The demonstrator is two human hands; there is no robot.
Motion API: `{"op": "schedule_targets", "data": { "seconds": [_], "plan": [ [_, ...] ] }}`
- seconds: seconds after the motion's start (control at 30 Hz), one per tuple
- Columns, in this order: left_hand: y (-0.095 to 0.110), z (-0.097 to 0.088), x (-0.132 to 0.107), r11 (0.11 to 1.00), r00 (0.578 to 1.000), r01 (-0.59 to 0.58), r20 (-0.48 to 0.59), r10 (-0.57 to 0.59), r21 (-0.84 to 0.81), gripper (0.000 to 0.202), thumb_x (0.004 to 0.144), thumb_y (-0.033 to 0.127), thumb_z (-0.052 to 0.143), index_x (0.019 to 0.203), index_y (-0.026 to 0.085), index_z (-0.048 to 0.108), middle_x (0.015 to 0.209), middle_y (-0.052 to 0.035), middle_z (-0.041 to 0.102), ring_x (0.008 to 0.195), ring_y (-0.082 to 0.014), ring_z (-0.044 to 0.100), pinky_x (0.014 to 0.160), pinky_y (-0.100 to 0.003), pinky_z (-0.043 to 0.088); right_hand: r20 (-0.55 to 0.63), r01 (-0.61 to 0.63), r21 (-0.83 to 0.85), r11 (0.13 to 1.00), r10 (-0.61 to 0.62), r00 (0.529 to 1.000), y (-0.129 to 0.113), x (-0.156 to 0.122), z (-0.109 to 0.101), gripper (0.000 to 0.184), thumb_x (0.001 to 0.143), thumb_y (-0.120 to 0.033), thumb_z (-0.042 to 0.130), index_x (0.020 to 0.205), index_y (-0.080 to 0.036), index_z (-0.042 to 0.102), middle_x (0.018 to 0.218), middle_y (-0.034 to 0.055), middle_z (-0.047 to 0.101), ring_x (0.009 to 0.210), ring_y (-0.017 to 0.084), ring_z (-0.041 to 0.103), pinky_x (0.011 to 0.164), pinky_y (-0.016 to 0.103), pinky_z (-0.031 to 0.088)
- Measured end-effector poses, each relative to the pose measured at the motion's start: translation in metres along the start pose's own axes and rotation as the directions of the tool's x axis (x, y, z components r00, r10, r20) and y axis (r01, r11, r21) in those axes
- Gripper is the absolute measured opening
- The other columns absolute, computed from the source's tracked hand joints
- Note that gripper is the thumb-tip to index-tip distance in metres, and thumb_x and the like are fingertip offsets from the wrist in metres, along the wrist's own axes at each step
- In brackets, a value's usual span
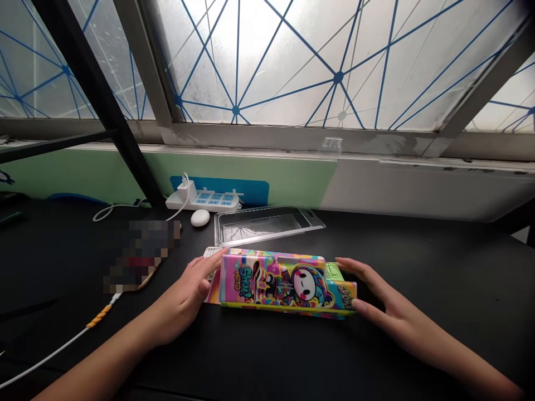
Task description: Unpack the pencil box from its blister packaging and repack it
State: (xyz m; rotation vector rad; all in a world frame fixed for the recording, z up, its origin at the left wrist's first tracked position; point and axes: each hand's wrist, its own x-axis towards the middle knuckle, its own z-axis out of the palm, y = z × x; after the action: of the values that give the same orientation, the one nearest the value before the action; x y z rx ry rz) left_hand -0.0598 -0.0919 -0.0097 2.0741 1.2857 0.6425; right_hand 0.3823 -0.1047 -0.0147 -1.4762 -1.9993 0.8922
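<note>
Both forearms are reaching in from the bottom of the view, palms down, with the left hand (179,298) and right hand (390,298) bracketing one bright cartoon pencil box (284,284). It's lying flat on the black worktop (438,267), right between the hands. The left hand's fingers (209,266) are sitting close together against the box's left end, while the right hand's fingers (359,273) are spread apart around its right end. They're touching it, but I can't tell how hard they're gripping.

A paper card (212,278) is poking out from under the box's left side. Just past the box, one clear plastic tray (267,224) is lying on the worktop. Further back, there's one white power strip (204,200) with one white charger (186,192) plugged in, and one white oval gadget (199,218) is sitting just in front of it.
</note>
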Motion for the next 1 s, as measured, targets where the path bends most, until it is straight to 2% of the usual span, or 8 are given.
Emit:
{"op": "schedule_targets", "data": {
  "seconds": [0.13, 0.27, 0.37, 0.5, 0.6, 0.7, 0.83, 1.0],
  "plan": [
    [-0.002, 0.006, 0.001, 0.998, 1.000, -0.029, -0.005, 0.030, 0.064, 0.094, 0.090, 0.082, 0.045, 0.166, 0.034, 0.019, 0.165, -0.0105, 0.039, 0.153, -0.0412, 0.028, 0.122, -0.063, 0.029, 0.009, 0.005, -0.091, 0.996, -0.004, 1.000, 0.000, 0.001, 0.003, 0.087, 0.085, -0.056, 0.073, 0.158, -0.038, 0.030, 0.164, 0.0089, 0.042, 0.147, 0.037, 0.043, 0.117, 0.054, 0.043],
    [0.003, 0.013, 0.000, 0.983, 0.997, -0.039, -0.052, 0.049, 0.177, 0.103, 0.084, 0.048, 0.079, 0.164, 0.038, 0.016, 0.158, -0.0106, 0.046, 0.144, -0.0380, 0.043, 0.117, -0.056, 0.040, -0.035, 0.048, -0.171, 0.984, -0.054, 0.998, 0.001, 0.002, 0.009, 0.086, 0.082, -0.054, 0.076, 0.156, -0.035, 0.035, 0.157, 0.0112, 0.049, 0.142, 0.039, 0.050, 0.115, 0.055, 0.046],
    [0.010, 0.013, -0.003, 0.970, 0.985, -0.120, -0.094, 0.142, 0.211, 0.099, 0.083, 0.034, 0.081, 0.162, 0.040, 0.021, 0.156, -0.0099, 0.046, 0.142, -0.0366, 0.045, 0.117, -0.053, 0.042, -0.059, 0.102, -0.152, 0.983, -0.112, 0.992, 0.003, 0.001, 0.011, 0.085, 0.080, -0.050, 0.079, 0.154, -0.034, 0.039, 0.152, 0.0114, 0.054, 0.136, 0.039, 0.055, 0.113, 0.054, 0.048],
    [0.023, 0.007, 0.004, 0.962, 0.943, -0.200, -0.229, 0.240, 0.184, 0.090, 0.084, 0.038, 0.081, 0.157, 0.037, 0.029, 0.152, -0.0107, 0.049, 0.139, -0.0351, 0.050, 0.116, -0.050, 0.044, -0.094, 0.124, -0.011, 0.992, -0.124, 0.988, 0.000, 0.015, -0.001, 0.085, 0.077, -0.048, 0.082, 0.152, -0.036, 0.043, 0.151, 0.0092, 0.058, 0.134, 0.038, 0.058, 0.109, 0.048, 0.054],
    [0.036, 0.000, 0.029, 0.980, 0.933, -0.139, -0.312, 0.177, 0.140, 0.085, 0.086, 0.049, 0.077, 0.157, 0.032, 0.032, 0.153, -0.0131, 0.048, 0.138, -0.0351, 0.050, 0.114, -0.050, 0.046, -0.090, 0.126, 0.145, 0.981, -0.114, 0.989, -0.012, 0.050, -0.019, 0.086, 0.076, -0.048, 0.084, 0.151, -0.035, 0.044, 0.155, 0.0105, 0.054, 0.134, 0.039, 0.058, 0.102, 0.047, 0.059],
    [0.045, -0.010, 0.064, 0.987, 0.916, -0.077, -0.381, 0.127, 0.144, 0.079, 0.089, 0.053, 0.072, 0.154, 0.024, 0.037, 0.150, -0.0138, 0.052, 0.139, -0.0341, 0.049, 0.115, -0.050, 0.043, -0.095, 0.150, 0.247, 0.957, -0.130, 0.987, -0.021, 0.099, -0.034, 0.081, 0.076, -0.051, 0.085, 0.146, -0.033, 0.049, 0.159, 0.0105, 0.050, 0.141, 0.039, 0.051, 0.110, 0.050, 0.053],
    [0.033, -0.016, 0.095, 0.976, 0.936, -0.003, -0.344, 0.079, 0.216, 0.076, 0.093, 0.049, 0.068, 0.155, 0.021, 0.036, 0.154, -0.0166, 0.049, 0.142, -0.0362, 0.045, 0.117, -0.055, 0.037, -0.067, 0.154, 0.277, 0.949, -0.141, 0.988, -0.024, 0.155, -0.036, 0.083, 0.076, -0.053, 0.085, 0.147, -0.031, 0.048, 0.161, 0.0109, 0.048, 0.145, 0.038, 0.046, 0.116, 0.052, 0.045],
    [0.005, -0.012, 0.095, 0.969, 0.966, 0.047, -0.257, 0.017, 0.240, 0.071, 0.098, 0.048, 0.059, 0.157, 0.018, 0.035, 0.159, -0.0186, 0.043, 0.149, -0.0378, 0.036, 0.121, -0.056, 0.031, -0.011, 0.164, 0.247, 0.955, -0.167, 0.986, -0.019, 0.176, -0.018, 0.083, 0.075, -0.052, 0.086, 0.146, -0.028, 0.049, 0.159, 0.0130, 0.049, 0.141, 0.036, 0.051, 0.119, 0.052, 0.041]
  ]
}}
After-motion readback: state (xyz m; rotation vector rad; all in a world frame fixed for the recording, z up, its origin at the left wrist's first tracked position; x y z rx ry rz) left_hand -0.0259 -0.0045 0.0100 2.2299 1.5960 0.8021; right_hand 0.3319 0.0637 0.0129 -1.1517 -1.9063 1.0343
